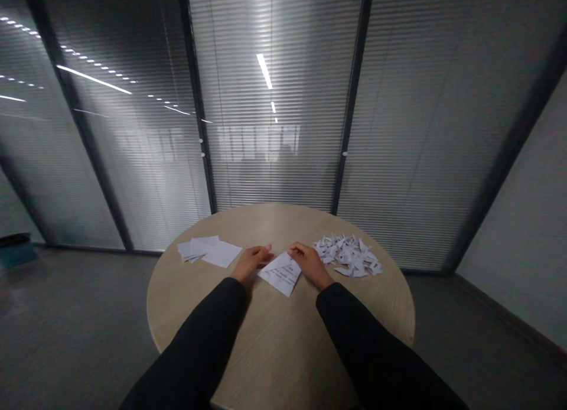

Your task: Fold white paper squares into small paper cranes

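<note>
A folded white sheet of paper point(280, 275) with lines of dark writing lies at a slant between my hands on the round table. My right hand point(310, 264) has its thumb and fingers closed on the paper's upper edge. At the paper's left corner, my left hand point(251, 264) is held with fingers stretched out to the right; whether they touch the paper is hard to make out. Several blank white sheets point(221, 254) lie overlapping to the left of my left hand. A heap of small pointed folded paper pieces point(349, 255) sits beyond my right hand.
The round wooden table point(274, 339) has its far edge close to a glass partition with blinds point(274, 179). A bluish bin point(16, 251) stands on the grey floor at far left. A pale wall point(518, 238) rises on the right.
</note>
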{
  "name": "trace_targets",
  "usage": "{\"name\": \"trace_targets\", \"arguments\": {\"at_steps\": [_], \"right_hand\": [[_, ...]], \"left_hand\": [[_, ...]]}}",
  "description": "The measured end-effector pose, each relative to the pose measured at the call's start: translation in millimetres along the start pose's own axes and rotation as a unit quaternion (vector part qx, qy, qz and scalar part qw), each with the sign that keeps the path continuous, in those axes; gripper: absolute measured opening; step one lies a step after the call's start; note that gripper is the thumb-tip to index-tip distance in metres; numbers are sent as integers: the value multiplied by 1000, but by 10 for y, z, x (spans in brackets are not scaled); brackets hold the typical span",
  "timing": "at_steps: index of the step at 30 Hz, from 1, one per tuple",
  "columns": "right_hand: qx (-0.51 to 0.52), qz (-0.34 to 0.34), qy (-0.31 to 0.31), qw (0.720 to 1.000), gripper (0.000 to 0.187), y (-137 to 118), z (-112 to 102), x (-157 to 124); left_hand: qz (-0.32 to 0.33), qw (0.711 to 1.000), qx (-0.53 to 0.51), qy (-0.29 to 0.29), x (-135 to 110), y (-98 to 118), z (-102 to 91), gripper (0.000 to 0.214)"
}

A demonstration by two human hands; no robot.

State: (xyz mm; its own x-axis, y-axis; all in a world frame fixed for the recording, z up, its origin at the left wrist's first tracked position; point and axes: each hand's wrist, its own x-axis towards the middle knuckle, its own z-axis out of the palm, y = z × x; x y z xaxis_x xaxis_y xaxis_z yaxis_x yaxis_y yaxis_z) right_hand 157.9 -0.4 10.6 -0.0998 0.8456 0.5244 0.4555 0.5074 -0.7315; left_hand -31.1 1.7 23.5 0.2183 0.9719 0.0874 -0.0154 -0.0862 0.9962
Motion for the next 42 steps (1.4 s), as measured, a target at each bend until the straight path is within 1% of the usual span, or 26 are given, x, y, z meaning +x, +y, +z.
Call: {"name": "trace_targets", "arguments": {"at_steps": [2,4,6,8,11,13,15,19,24,28,31,34,39,42], "right_hand": [[13,-11,-36,999,22,-49,10,-16],[22,-8,-47,999,22,-81,18,-26],[22,-3,-46,999,22,-96,23,-33],[22,-3,-42,999,22,-98,24,-36],[30,-17,-21,999,25,-99,13,-38],[51,-26,-11,998,34,-106,-1,-37],[88,-35,-17,995,40,-116,-19,-34],[122,-62,-56,989,36,-109,-40,-25],[135,-51,-138,980,28,-52,-20,-28],[112,-53,-161,979,21,-36,-19,-34],[116,-54,-170,977,23,-24,-23,-21],[122,-48,-159,979,26,-6,-8,-6],[149,-38,-143,978,23,-11,25,-5],[168,-36,-144,975,24,-28,26,-10]], "left_hand": [[-16,996,20,-86,-31,-17,30,46],[-45,987,44,-145,-49,-49,56,43],[-57,979,77,-179,-52,-83,68,41],[-54,976,88,-192,-44,-107,66,40],[-51,981,52,-178,-29,-111,50,39],[-56,987,8,-153,-23,-93,38,39],[-60,989,-40,-127,-18,-72,23,39],[-67,988,-100,-92,13,-65,-17,36],[-71,986,-136,-59,70,-102,-60,32],[-68,987,-134,-58,82,-112,-80,38],[-60,990,-111,-57,74,-101,-83,41],[-48,991,-104,-68,55,-84,-72,41],[-36,989,-105,-101,22,-77,-45,43],[-29,990,-97,-102,12,-73,-35,44]]}}
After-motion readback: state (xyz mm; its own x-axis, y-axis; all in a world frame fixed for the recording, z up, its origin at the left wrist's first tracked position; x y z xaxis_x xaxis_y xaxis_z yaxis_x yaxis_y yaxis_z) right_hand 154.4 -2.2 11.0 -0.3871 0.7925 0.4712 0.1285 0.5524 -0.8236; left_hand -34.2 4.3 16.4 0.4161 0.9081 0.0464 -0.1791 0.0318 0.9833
